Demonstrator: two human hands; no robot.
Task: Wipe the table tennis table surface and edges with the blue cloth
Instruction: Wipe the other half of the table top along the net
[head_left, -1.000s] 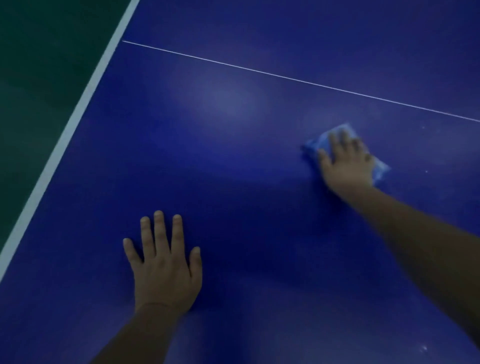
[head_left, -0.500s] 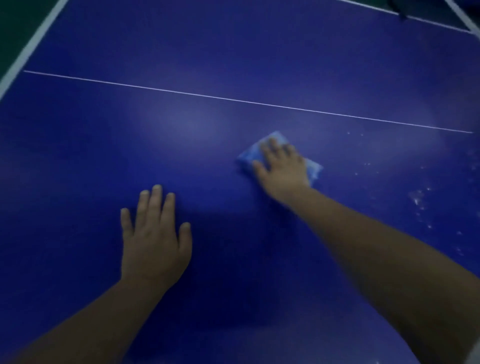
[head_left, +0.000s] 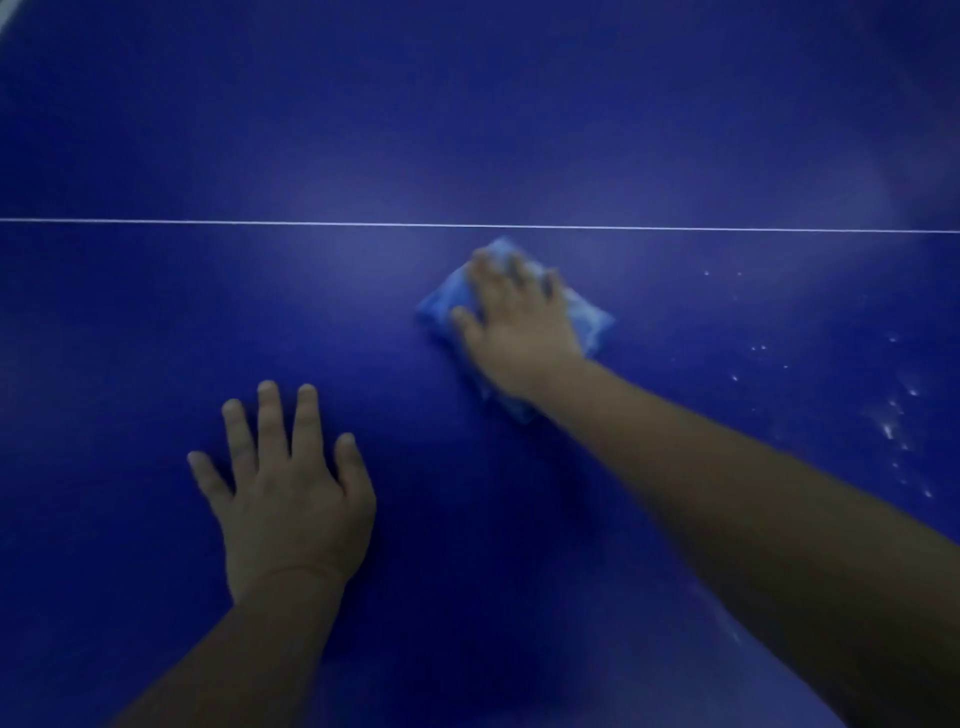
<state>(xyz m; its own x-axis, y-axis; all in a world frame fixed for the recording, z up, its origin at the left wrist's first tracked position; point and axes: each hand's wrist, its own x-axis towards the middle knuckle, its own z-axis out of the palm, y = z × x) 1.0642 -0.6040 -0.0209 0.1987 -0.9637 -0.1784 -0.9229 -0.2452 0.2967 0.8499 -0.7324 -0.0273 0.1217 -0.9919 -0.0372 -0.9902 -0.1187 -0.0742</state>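
- The right hand (head_left: 519, 332) presses the blue cloth (head_left: 589, 319) flat on the table (head_left: 519, 104), fingers spread over it, so its grip is wide, not curled round the cloth.
- Compared with half a second ago, hand and cloth sit closer to the white line (head_left: 260, 222); the cloth's far corner is now just short of it.
- The left hand (head_left: 291, 493) stays flat on the table, fingers straight and spread, grip wide and holding nothing.
- White specks (head_left: 891, 428) lie to the right of the cloth, apart from it, as before.
- The line now runs level across the view; the table's edges have gone from sight.
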